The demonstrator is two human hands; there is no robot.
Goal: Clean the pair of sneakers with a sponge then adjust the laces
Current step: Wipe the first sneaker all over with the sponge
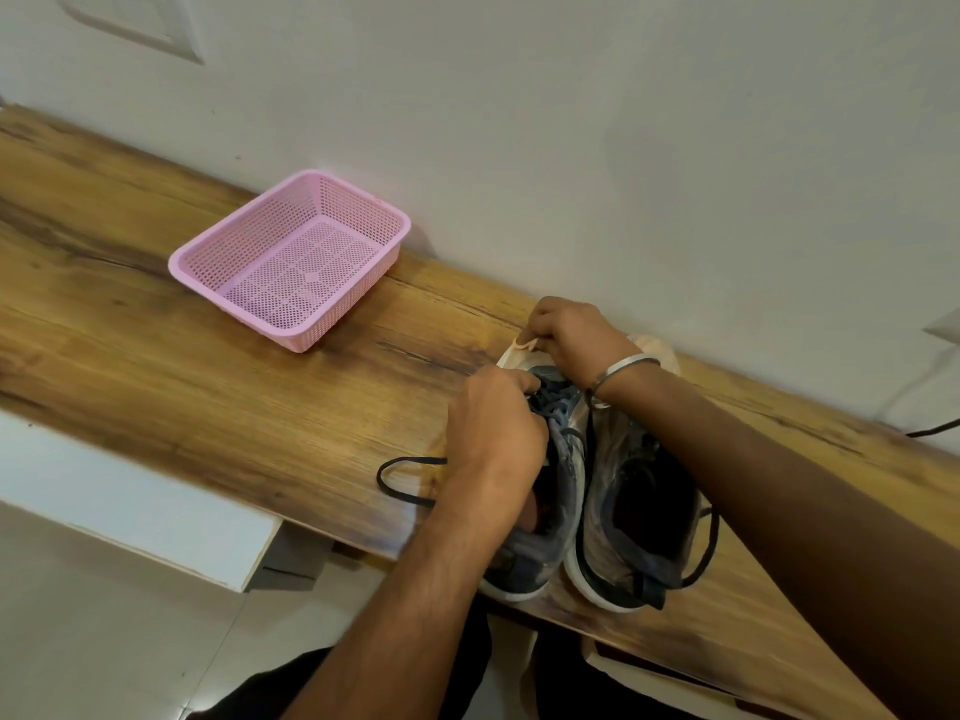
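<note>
wood-grain shelf against a plain pale wall, both of my hands down on the left shoe.

i see the shelf (156,314) as a long, glossy plank with dark streaks, and on it the pair of sneakers (592,491) sits side by side, touching, heels toward me, grey fabric uppers with white rubber soles. my left hand (496,433) is curled over the left sneaker's tongue, fingers closed on the dark flat laces (556,402) near the toe end. my right hand (569,332) reaches across past the toes, wrist bent, fingertips pinched together on something at the toe; i cannot tell what. a thin metal bangle (623,368) circles that wrist. one loose lace (405,478) loops out onto the wood at left. a pink perforated plastic basket (291,257), rectangular with rounded corners, stands well apart by the wall.
</note>
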